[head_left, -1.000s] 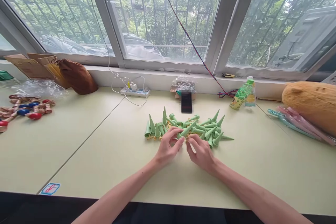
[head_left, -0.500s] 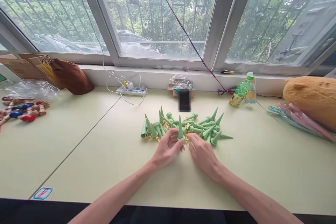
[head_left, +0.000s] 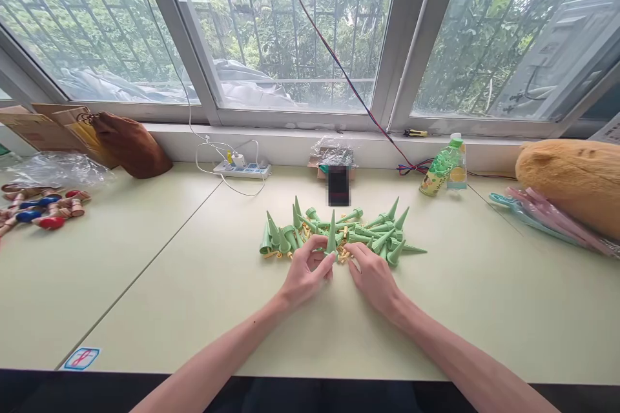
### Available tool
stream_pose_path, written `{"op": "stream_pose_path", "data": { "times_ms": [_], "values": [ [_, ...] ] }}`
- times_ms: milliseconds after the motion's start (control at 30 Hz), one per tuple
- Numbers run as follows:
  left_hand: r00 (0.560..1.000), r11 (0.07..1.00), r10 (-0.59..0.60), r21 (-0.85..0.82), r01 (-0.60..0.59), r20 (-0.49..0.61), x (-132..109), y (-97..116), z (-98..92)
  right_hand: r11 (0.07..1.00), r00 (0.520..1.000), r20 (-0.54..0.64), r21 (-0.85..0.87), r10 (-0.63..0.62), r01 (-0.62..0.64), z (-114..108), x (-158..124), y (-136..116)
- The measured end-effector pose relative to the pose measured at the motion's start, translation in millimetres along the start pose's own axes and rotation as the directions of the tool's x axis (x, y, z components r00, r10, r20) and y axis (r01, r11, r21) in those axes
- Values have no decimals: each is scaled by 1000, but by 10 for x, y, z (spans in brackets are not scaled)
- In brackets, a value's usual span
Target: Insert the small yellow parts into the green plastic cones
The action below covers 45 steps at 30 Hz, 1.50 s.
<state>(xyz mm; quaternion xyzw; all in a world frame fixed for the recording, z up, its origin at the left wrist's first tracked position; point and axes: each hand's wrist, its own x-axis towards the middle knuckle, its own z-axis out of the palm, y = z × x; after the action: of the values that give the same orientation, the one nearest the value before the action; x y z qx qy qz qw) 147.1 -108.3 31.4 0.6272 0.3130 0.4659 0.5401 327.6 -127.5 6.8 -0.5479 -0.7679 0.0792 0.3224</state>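
Note:
A heap of green plastic cone spikes (head_left: 372, 232) with small yellow parts among them lies on the pale green table (head_left: 194, 284). My left hand (head_left: 305, 271) is closed on one green cone (head_left: 332, 235), holding it upright with its tip pointing up. My right hand (head_left: 372, 277) rests at the near edge of the heap, fingers curled and pinched by the yellow bits; what they grip is too small to name. The two hands nearly touch.
Behind the heap stand a dark phone (head_left: 338, 186) and a plastic-wrapped box (head_left: 332, 155). A power strip (head_left: 241, 169), a brown pouch (head_left: 130, 145), wooden toys (head_left: 39, 206) and a clear bag lie left. A green bottle (head_left: 438, 171), a plush toy (head_left: 571, 184) and pink items sit right.
My left hand has turned the green cone from lying slanted to standing upright. Both hands drew slightly closer to the heap; the view shifted a little.

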Motion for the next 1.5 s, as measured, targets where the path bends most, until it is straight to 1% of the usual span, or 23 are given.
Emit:
{"op": "stream_pose_path", "data": {
  "times_ms": [100, 300, 367, 467, 633, 800, 933, 1067, 1200, 1300, 1433, 1500],
  "values": [
    [1000, 999, 1, 33, -1, -25, -3, -9, 2, 1000, 1000, 22, 7, 5, -5, 12, -1, 7],
    [997, 985, 43, 170, -33, -56, -19, -5, 5, 1000, 998, 60, 24, 14, -16, -3, 3, 8],
    [997, 984, 43, 177, -31, -62, -21, 2, 9, 999, 997, 73, 22, 24, -26, -14, 6, -3],
    [998, 992, 11, 126, -4, -57, -16, 22, 14, 999, 995, 93, 13, 42, -43, -21, 13, -18],
    [997, 997, -75, -11, 75, -23, 8, 66, -2, 998, 994, 93, 6, 57, -57, 5, 13, -15],
    [996, 994, -86, -61, 86, -10, 24, 80, -18, 999, 996, 81, 12, 36, -37, 26, 1, 3],
    [995, 993, -96, -67, 95, -20, 21, 80, -8, 1000, 998, 53, 15, 25, -26, 33, 1, 19],
    [994, 993, -103, -61, 101, -28, 17, 79, -2, 998, 999, 31, 56, 23, -25, 23, 0, 11],
    [994, 993, -102, -55, 101, -25, 17, 68, -10, 990, 999, -16, 137, 37, -34, -5, -12, -39],
    [995, 994, -98, -46, 97, -31, 18, 55, -15, 970, 996, -74, 241, 53, -34, -13, -27, -77],
    [995, 995, -95, -31, 94, -29, 16, 40, -17, 919, 983, -180, 391, 21, 52, -8, -40, -115],
    [995, 995, -95, -22, 94, -32, 14, 33, -16, 894, 979, -201, 437, -11, 100, -13, -41, -131]
  ]
}}
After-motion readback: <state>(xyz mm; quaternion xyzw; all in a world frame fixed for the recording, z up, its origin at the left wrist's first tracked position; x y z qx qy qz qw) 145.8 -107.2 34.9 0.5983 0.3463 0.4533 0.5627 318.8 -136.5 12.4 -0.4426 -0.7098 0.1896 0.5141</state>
